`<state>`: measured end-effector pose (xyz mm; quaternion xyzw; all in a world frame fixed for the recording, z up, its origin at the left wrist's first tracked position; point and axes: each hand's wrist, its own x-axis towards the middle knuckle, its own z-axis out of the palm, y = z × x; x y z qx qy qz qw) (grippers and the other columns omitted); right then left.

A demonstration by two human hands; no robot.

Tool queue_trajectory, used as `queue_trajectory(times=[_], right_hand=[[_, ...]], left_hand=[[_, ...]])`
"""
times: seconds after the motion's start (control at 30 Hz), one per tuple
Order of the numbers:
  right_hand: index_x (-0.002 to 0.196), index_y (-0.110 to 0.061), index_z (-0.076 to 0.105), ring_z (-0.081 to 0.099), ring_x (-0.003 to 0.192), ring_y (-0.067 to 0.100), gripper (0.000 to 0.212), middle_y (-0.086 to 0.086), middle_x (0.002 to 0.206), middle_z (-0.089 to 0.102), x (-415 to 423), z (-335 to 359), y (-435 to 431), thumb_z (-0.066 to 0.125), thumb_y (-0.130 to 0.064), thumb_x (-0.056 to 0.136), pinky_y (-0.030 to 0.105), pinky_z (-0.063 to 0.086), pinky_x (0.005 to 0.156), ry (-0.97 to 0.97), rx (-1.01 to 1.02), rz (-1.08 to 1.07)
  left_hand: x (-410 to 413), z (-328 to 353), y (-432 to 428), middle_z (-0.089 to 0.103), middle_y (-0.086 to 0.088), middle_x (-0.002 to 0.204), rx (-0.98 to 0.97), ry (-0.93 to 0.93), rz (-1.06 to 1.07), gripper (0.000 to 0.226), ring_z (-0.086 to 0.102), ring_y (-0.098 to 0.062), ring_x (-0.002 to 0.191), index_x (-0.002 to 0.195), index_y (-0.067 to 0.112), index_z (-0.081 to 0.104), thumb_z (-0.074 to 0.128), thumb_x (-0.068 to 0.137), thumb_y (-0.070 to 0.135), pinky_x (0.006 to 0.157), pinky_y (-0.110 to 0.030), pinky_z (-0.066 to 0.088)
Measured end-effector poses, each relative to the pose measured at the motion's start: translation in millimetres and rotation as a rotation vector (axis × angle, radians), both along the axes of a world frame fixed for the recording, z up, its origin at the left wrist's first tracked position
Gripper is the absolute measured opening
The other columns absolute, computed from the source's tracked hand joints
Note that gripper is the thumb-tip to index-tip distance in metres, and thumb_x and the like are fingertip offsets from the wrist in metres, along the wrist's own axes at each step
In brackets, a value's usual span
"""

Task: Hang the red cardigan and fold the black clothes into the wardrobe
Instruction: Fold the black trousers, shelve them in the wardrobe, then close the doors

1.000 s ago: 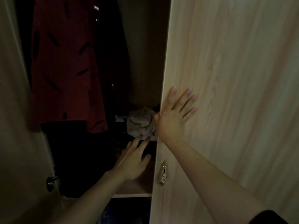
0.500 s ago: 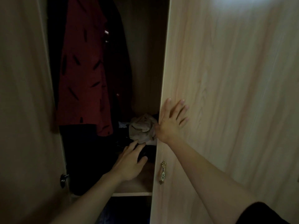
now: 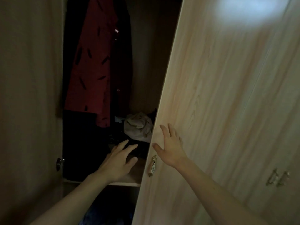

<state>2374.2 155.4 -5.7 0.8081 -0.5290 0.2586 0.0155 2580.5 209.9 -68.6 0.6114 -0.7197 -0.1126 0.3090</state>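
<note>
Your red cardigan (image 3: 92, 67) already hangs inside the wardrobe (image 3: 146, 62), at the left of the opening, its hem above the shelf (image 3: 134, 174). The black clothes (image 3: 140, 149) lie as a dark pile on that shelf, just in front of a pale crumpled bundle (image 3: 138, 125); in this gloom you cannot tell how neatly they are folded.

Your left hand (image 3: 118, 161) reaches in over the shelf, fingers straight and holding nothing, tips at the edge of the black pile; contact is unclear. Your right hand (image 3: 170, 146) lies flat with fingers spread on the right door (image 3: 227, 111), just above its handle (image 3: 152, 166).

By the look of it, hanging is done and you are settling the black clothes. Next, draw the left hand clear of the opening before pushing that door shut.
</note>
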Motion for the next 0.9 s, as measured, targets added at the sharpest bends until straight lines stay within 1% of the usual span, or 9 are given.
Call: queue_trajectory(times=[0.13, 0.2, 0.27, 0.43, 0.57, 0.7, 0.77, 0.87, 0.9], right_hand=[[0.155, -0.021, 0.017, 0.005, 0.152, 0.028, 0.073, 0.008, 0.165, 0.008, -3, -3, 10, 0.054, -0.043, 0.096, 0.048, 0.016, 0.121, -0.006, -0.020, 0.099], [0.154, -0.019, 0.023, 0.011, 0.150, 0.026, 0.071, 0.009, 0.163, 0.015, 2, -3, 14, 0.057, -0.041, 0.095, 0.042, 0.018, 0.121, -0.055, -0.038, 0.210], [0.153, -0.019, 0.026, 0.017, 0.149, 0.025, 0.072, 0.009, 0.161, 0.021, 10, -5, 20, 0.060, -0.039, 0.094, 0.041, 0.022, 0.121, -0.110, -0.051, 0.326], [0.156, -0.024, 0.014, 0.022, 0.147, 0.024, 0.078, 0.008, 0.161, 0.023, 35, -17, 38, 0.059, -0.040, 0.094, 0.047, 0.028, 0.118, -0.215, 0.014, 0.568], [0.156, -0.027, 0.011, 0.018, 0.149, 0.023, 0.078, 0.006, 0.162, 0.019, 70, -23, 70, 0.058, -0.041, 0.095, 0.046, 0.024, 0.120, -0.225, 0.088, 0.711], [0.157, -0.023, 0.012, 0.012, 0.150, 0.019, 0.077, 0.003, 0.163, 0.016, 103, -14, 105, 0.057, -0.040, 0.097, 0.034, 0.014, 0.121, -0.189, 0.052, 0.861], [0.157, -0.025, 0.013, 0.015, 0.149, 0.017, 0.077, -0.001, 0.162, 0.020, 122, -3, 120, 0.058, -0.042, 0.096, 0.031, 0.015, 0.119, -0.210, 0.043, 0.920], [0.156, -0.027, 0.014, 0.022, 0.147, 0.016, 0.078, -0.003, 0.159, 0.025, 152, 10, 141, 0.055, -0.051, 0.094, 0.044, 0.027, 0.120, -0.217, 0.032, 0.984], [0.156, -0.025, 0.014, 0.021, 0.147, 0.016, 0.078, -0.002, 0.160, 0.024, 161, 13, 150, 0.055, -0.050, 0.095, 0.045, 0.027, 0.120, -0.213, 0.026, 0.992]], left_hand=[[4, 10, 28, 0.009, 0.005, 0.165, 0.013, -0.048, 0.076, 0.056, 0.010, -0.026, 0.150, 0.152, 0.043, 0.027, 0.046, 0.099, 0.051, 0.121, -0.048, 0.019], [10, 21, 44, 0.010, 0.005, 0.164, 0.008, -0.076, 0.151, 0.056, 0.011, -0.027, 0.150, 0.152, 0.042, 0.027, 0.044, 0.099, 0.052, 0.121, -0.050, 0.018], [15, 32, 62, 0.012, 0.005, 0.164, 0.000, -0.114, 0.232, 0.058, 0.014, -0.027, 0.150, 0.152, 0.041, 0.026, 0.043, 0.099, 0.055, 0.120, -0.053, 0.021], [16, 51, 125, 0.019, 0.002, 0.163, -0.028, -0.196, 0.448, 0.063, 0.022, -0.024, 0.147, 0.153, 0.036, 0.028, 0.046, 0.097, 0.057, 0.117, -0.047, 0.030], [25, 67, 185, 0.026, 0.000, 0.160, -0.049, -0.295, 0.625, 0.064, 0.028, -0.026, 0.144, 0.152, 0.033, 0.030, 0.046, 0.095, 0.058, 0.114, -0.050, 0.032], [36, 87, 233, 0.030, -0.003, 0.159, -0.100, -0.331, 0.757, 0.078, 0.032, -0.028, 0.141, 0.150, 0.031, 0.034, 0.031, 0.082, 0.070, 0.112, -0.051, 0.034], [43, 93, 251, 0.026, 0.000, 0.160, -0.125, -0.342, 0.791, 0.069, 0.029, -0.026, 0.144, 0.151, 0.033, 0.032, 0.039, 0.089, 0.064, 0.113, -0.051, 0.034], [57, 101, 280, 0.022, 0.000, 0.162, -0.198, -0.371, 0.832, 0.063, 0.023, -0.024, 0.147, 0.151, 0.035, 0.028, 0.048, 0.094, 0.055, 0.114, -0.052, 0.034], [62, 104, 291, 0.022, -0.001, 0.162, -0.228, -0.394, 0.840, 0.063, 0.022, -0.024, 0.147, 0.151, 0.034, 0.029, 0.049, 0.094, 0.054, 0.113, -0.052, 0.034]])
